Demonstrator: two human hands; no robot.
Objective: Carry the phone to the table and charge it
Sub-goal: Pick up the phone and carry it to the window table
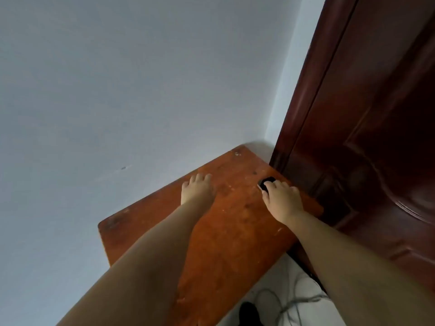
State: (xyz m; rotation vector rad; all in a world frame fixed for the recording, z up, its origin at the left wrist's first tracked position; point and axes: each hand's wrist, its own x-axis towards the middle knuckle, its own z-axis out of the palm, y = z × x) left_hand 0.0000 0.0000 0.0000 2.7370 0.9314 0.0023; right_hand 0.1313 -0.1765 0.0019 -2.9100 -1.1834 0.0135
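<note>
A worn orange-brown wooden table (235, 231) stands in the corner against the pale wall. A black phone (267, 181) lies near the table's far right edge, close to the door. My right hand (281, 198) rests over the phone, its fingers covering most of it; only the phone's far end shows. Whether the fingers are gripping it or only lying on it is unclear. My left hand (196, 189) lies flat on the tabletop to the left, fingers spread, holding nothing. No charger plug is visible on the table.
A dark red-brown wooden door (364, 125) stands right beside the table's right edge. The grey-white wall (141, 90) borders the table's left and far sides. On the light floor below, thin dark cables (292, 302) lie tangled near a black object (249, 311).
</note>
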